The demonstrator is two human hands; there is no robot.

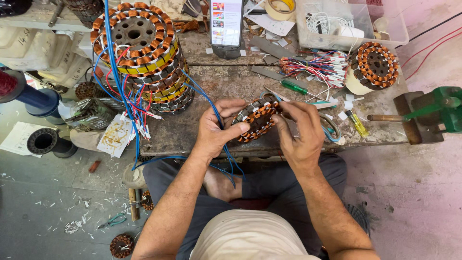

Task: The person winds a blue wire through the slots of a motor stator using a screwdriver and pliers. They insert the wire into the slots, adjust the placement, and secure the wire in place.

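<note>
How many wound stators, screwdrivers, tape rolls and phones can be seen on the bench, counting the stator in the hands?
Stators: 3 clear, one held by the left hand and right hand, one at right, one topping the stack; those beneath can't be counted
Screwdrivers: 2, green, yellow
Tape rolls: 1
Phones: 1
Total: 7

Bare forearms, cream shirt, dark grey trousers, bare feet.
</note>
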